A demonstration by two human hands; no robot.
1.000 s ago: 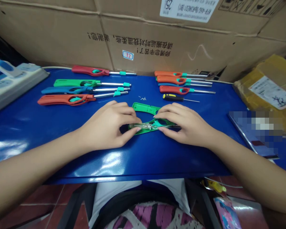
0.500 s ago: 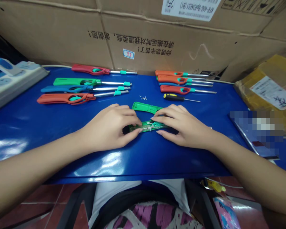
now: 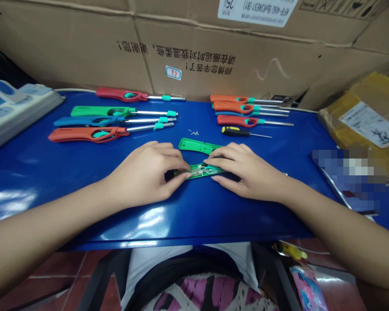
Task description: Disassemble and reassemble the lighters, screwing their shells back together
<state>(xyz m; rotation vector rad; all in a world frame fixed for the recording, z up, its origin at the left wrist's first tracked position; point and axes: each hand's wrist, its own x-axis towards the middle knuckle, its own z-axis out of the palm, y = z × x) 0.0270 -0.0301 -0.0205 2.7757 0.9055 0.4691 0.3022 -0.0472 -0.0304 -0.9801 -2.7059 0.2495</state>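
An opened green lighter body (image 3: pixel 199 171) with white wires inside lies on the blue table (image 3: pixel 84 181) between my hands. My left hand (image 3: pixel 145 175) pinches its left end with thumb and fingers. My right hand (image 3: pixel 246 170) covers its right end, fingertips pressing on the inner parts. A separate green shell half (image 3: pixel 194 145) lies just behind them. The metal tube of the lighter is hidden under my right hand.
Several long-nosed lighters (image 3: pixel 94 123) lie in a row at the back left, several orange ones (image 3: pixel 243 110) at the back right. A black-and-yellow screwdriver (image 3: pixel 240 132) and tiny screws (image 3: pixel 193 132) lie behind. Cardboard boxes (image 3: pixel 194 47) wall the back; a power strip (image 3: pixel 16 110) sits left.
My right hand slid a little left over the open lighter body, covering the teal trigger. My left hand kept its pinch in place.
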